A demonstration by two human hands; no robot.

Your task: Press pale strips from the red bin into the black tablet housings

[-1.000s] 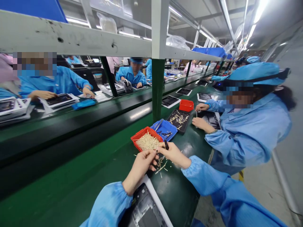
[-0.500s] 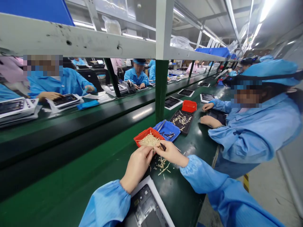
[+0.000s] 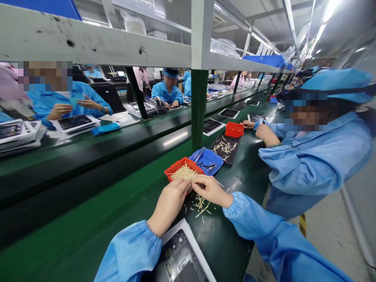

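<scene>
The pale strips (image 3: 184, 173) lie heaped in a red tray (image 3: 172, 170) on the green desk (image 3: 226, 239), just beyond both hands. The left hand (image 3: 170, 203) pinches at the heap's near edge; whether it grips a strip I cannot tell. The right hand (image 3: 212, 190) is clenched beside it, its contents hidden. Loose strips (image 3: 201, 204) lie scattered below. A blue tray (image 3: 216, 159) touches the red tray's right side.

Bare green belt (image 3: 96, 211) lies open leftward; red tray (image 3: 174, 170), blue tray (image 3: 212, 157) and post (image 3: 199, 113) block ahead.
</scene>
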